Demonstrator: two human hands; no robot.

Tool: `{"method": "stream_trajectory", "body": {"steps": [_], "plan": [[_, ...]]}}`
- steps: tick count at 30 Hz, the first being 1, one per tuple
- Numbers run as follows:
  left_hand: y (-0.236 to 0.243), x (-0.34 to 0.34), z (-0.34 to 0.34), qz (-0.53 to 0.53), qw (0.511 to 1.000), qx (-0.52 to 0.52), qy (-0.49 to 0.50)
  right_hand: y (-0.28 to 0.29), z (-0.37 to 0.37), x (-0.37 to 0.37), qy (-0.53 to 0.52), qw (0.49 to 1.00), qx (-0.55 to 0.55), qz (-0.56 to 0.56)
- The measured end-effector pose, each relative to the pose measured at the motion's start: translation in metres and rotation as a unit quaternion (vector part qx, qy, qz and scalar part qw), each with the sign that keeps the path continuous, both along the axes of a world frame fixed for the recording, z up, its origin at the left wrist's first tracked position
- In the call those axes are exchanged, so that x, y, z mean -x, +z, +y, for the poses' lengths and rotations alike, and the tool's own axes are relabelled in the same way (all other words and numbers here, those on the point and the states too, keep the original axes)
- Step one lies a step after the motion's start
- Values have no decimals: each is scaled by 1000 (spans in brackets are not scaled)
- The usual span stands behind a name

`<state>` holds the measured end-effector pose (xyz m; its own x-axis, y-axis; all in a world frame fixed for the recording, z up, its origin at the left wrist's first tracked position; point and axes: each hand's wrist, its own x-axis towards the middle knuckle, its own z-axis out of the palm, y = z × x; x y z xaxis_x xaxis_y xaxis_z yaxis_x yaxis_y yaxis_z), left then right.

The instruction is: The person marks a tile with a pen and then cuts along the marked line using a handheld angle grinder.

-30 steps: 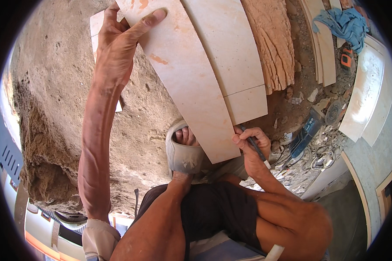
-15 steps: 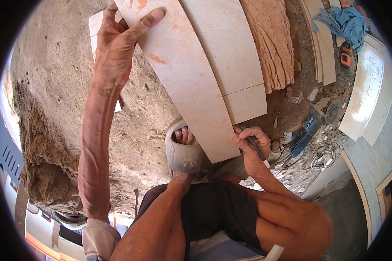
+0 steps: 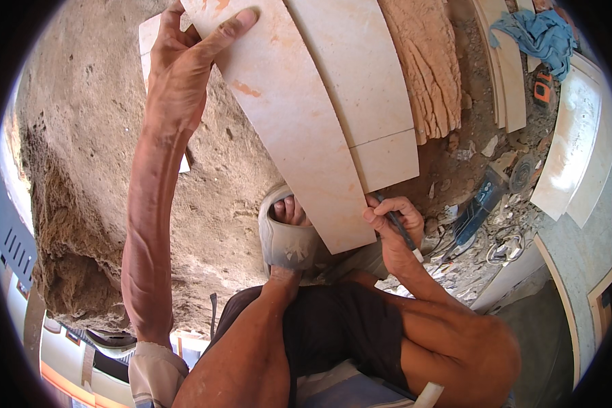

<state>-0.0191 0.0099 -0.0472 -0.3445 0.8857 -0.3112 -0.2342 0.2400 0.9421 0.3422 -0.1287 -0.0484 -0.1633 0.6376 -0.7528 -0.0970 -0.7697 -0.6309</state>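
Observation:
My left hand (image 3: pixel 190 58) grips the long edge of a pale tile strip (image 3: pixel 299 129), thumb on its face and fingers behind. The strip slants down to the right, its lower end close to my sandalled foot (image 3: pixel 291 221). Pinched in my right hand (image 3: pixel 396 221) is a dark marker pen (image 3: pixel 402 231) with a white end, held at the strip's lower right edge; its tip is hard to make out. Partly covered by the strip lies a second pale tile (image 3: pixel 374 102), crossed by a thin dark line near its lower end.
A rough orange-brown slab (image 3: pixel 432 75) lies right of the tiles. Farther right are an angle grinder (image 3: pixel 483 204) with its cord, an orange-and-black tape measure (image 3: pixel 542 88), a blue cloth (image 3: pixel 537 37), more tile strips (image 3: pixel 500 68) and rubble. Bare earth (image 3: pixel 231 156) spreads at left.
The view has shifted very slightly. Both hands, the tile strip and the marker pen keep nearly the same places.

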Motion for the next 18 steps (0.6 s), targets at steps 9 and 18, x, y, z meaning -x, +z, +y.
{"method": "stream_trajectory", "body": {"steps": [9, 18], "plan": [[7, -9, 0, 20, 1000, 4, 13, -1, -1, -2, 10, 1000, -3, -6], [10, -19, 2, 48, 998, 13, 33, -2, -1, -3, 26, 999, -14, -14]]}}
